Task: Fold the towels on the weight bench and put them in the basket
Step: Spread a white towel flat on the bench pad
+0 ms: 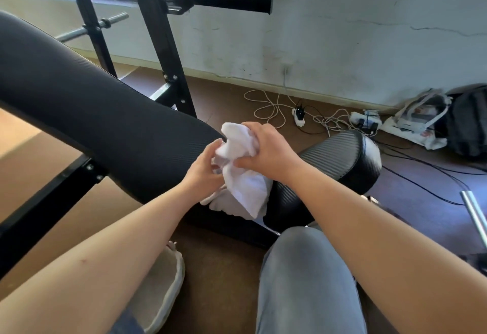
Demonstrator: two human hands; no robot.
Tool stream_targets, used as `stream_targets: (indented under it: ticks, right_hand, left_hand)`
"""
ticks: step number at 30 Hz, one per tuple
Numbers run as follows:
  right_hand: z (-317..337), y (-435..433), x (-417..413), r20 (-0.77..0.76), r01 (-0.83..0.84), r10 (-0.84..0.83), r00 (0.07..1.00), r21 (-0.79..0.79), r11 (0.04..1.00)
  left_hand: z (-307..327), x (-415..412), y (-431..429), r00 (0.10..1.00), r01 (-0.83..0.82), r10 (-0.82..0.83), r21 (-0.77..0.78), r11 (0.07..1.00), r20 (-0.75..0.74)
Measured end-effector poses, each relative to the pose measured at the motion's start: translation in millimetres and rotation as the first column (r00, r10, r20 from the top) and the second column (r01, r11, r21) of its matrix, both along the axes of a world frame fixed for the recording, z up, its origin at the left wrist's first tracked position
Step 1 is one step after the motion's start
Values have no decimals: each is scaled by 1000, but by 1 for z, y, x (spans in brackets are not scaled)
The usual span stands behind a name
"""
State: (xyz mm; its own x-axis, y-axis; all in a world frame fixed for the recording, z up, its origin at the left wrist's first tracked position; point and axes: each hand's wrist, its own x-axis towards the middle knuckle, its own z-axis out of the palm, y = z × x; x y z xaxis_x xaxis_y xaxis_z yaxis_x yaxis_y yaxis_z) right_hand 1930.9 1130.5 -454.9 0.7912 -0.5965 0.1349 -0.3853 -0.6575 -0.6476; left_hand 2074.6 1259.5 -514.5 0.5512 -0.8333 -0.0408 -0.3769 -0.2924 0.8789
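A soft basket sits on the floor at the low left, near the black desk. The left grip pinches the side of a white towel with bent fingers, and the right grip curls round its top, holding it bunched up over the desk. White cords lie on the floor at the right.

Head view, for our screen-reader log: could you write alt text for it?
The person's left hand and right hand grip a bunched white towel above the black weight bench. A beige fabric basket sits on the brown floor under the left forearm; cables trail by the wall.
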Motion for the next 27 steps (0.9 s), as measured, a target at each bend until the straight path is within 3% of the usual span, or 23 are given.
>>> stream_targets:
  ticks: [4, 7, 11, 13, 16, 18, 21, 27]
  right_hand:
    - [6, 15, 6, 33, -125, 122, 992, 92, 988]
    - [16, 22, 9, 78, -104, 89, 993, 208, 973]
    - [22, 28, 15, 112, -119, 102, 988, 159, 980]
    - [24, 35, 19, 175, -192, 155, 972, 218, 957]
    - [28, 46, 25, 180, -263, 235, 955, 153, 953]
    - [29, 54, 29, 190, -262, 240, 952, 101, 960]
    - [33, 66, 32, 310, -179, 108, 945, 212, 961]
    - [40, 77, 23, 421, -107, -48, 906, 338, 935]
  left_hand:
    - [14, 4, 11, 998, -54, 54, -37, 998, -15]
    - [19, 8, 22, 984, -158, 142, -157, 975, -111]
    - [36, 6, 35, 914, -358, 290, -228, 905, -285]
    - [48, 4, 41, 897, -414, 354, -222, 883, -264]
    - [67, 2, 54, 936, -339, 311, -187, 922, -162]
    - [78, 2, 62, 976, -190, 170, -150, 970, -137]
    - [86, -6, 77, 999, 34, -34, -26, 999, -20]
    - [87, -3, 105, 963, 111, -116, 33, 993, 242]
